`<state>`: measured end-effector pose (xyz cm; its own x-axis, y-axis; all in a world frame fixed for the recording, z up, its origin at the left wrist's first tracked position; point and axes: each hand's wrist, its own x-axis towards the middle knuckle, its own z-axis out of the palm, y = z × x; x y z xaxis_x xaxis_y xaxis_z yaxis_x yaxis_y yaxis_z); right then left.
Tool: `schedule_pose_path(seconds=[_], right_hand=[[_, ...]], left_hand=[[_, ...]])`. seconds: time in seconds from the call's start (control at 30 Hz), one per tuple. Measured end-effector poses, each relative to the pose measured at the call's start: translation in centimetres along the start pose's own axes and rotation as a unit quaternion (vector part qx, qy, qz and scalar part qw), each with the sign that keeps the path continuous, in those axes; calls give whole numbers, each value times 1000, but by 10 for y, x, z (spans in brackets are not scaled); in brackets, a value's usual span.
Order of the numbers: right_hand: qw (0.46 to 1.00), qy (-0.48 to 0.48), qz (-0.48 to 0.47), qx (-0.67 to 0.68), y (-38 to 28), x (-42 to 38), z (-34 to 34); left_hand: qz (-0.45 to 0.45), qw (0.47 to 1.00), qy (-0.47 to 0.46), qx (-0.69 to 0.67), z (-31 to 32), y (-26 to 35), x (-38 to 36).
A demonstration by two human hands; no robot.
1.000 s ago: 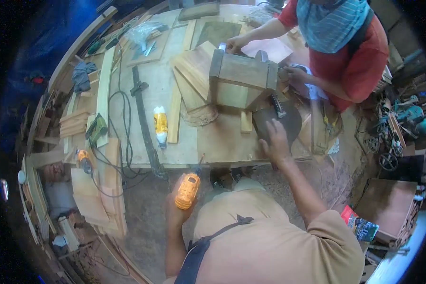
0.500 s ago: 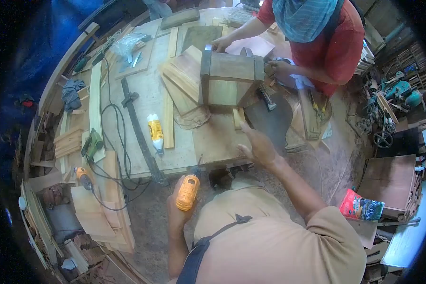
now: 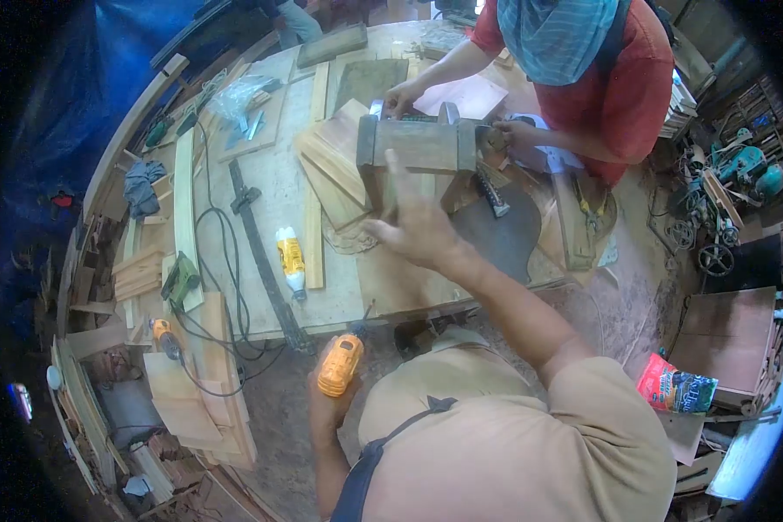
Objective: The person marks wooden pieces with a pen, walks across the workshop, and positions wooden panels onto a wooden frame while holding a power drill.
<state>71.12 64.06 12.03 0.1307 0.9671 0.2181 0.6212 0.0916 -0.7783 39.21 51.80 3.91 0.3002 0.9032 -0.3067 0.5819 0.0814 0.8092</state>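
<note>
My left hand (image 3: 326,398) grips a yellow cordless drill (image 3: 340,365) low beside my body, at the bench's near edge. Its bit points away from me. My right hand (image 3: 419,228) reaches over the bench with the index finger stretched out and the thumb apart, holding nothing. That finger overlaps the near side of a wooden box-like frame (image 3: 416,144); whether it touches cannot be told. Across the bench a co-worker in a red shirt has one hand (image 3: 402,98) at the frame's top left and the other hand (image 3: 520,135) at its right side.
On the bench (image 3: 339,309) lie a long bar clamp (image 3: 257,248), a yellow-and-white glue bottle (image 3: 291,261), fanned boards (image 3: 335,165), a hammer-like tool (image 3: 493,193) and pliers (image 3: 592,213). A green power tool (image 3: 181,280) and its cord lie left. Machinery (image 3: 735,187) stands right.
My right hand has moved left and away from me, up to the wooden frame. The frame has shifted slightly left and tipped. My left hand keeps the drill in nearly the same place.
</note>
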Motion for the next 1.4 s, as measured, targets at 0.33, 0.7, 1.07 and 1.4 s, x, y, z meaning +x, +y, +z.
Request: schedule_pose_path(seconds=[0.33,0.7,1.07,1.4], right_hand=[[989,36,79,116,-7,-19,-24],[994,17,-17,-102,3,-28,-24],[987,-28,-21,-158,9,-20,-28],[984,-88,-113,-106,35,-50,-28]], left_hand=[[-68,996,7,-58,7,14,-4],[-117,993,12,-9,7,53,-3],[-22,999,39,-12,20,13,-4],[-36,995,62,-68,21,16,-9]])
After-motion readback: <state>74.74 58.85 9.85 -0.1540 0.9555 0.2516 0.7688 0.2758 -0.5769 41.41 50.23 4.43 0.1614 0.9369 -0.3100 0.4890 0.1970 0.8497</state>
